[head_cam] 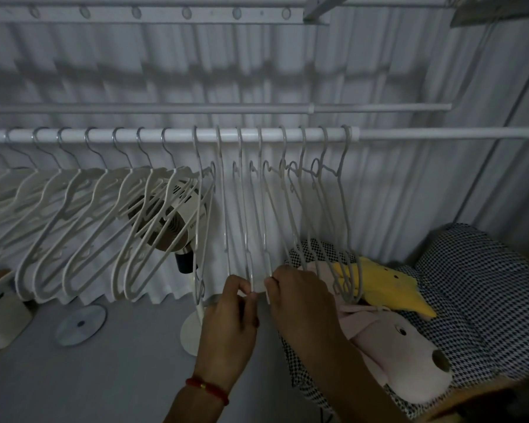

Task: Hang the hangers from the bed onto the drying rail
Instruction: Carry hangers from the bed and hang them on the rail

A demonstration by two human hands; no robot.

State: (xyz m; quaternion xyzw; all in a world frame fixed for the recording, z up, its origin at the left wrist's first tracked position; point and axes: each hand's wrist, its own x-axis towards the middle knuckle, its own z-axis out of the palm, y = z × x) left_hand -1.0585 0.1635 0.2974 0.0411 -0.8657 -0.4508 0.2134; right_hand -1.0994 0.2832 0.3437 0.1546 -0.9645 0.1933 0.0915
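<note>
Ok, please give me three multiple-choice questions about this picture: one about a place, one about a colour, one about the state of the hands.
1. Where is the fan?
A. behind the hangers, standing on the floor
B. on the bed
C. hanging from the rail

2. What colour is the bracelet on the left wrist?
A. blue
B. red
C. white

3. What are the two hands doing?
A. both hang free
B. both pinch the lower ends of hangers on the drying rail
C. both hold the pink plush toy

Answers:
1 A: its stand reaches the floor behind the white hangers.
2 B: a red band with a gold bead.
3 B: the left hand and right hand close their fingertips on hanger bottoms.
</note>
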